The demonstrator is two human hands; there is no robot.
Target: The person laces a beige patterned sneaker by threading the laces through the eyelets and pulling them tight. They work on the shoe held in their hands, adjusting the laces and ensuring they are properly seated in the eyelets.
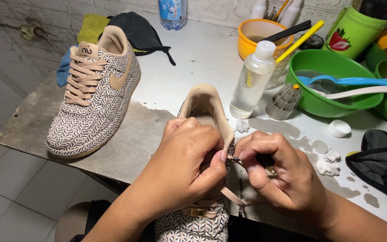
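Pale counter (202, 49) fills the middle, its near part stained grey and worn, wet patches drying toward the right edge. Behind it runs a whitish wall (45, 13), cracked and grubby, with a small fitting fixed near the corner. Down at the lower left, light grey floor tiles (10, 201) show dark grout lines. Light is soft and even.

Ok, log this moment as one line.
left hand: pinching tan flat shoelace | right hand: pinching lace | patterned beige sneaker: under both hands
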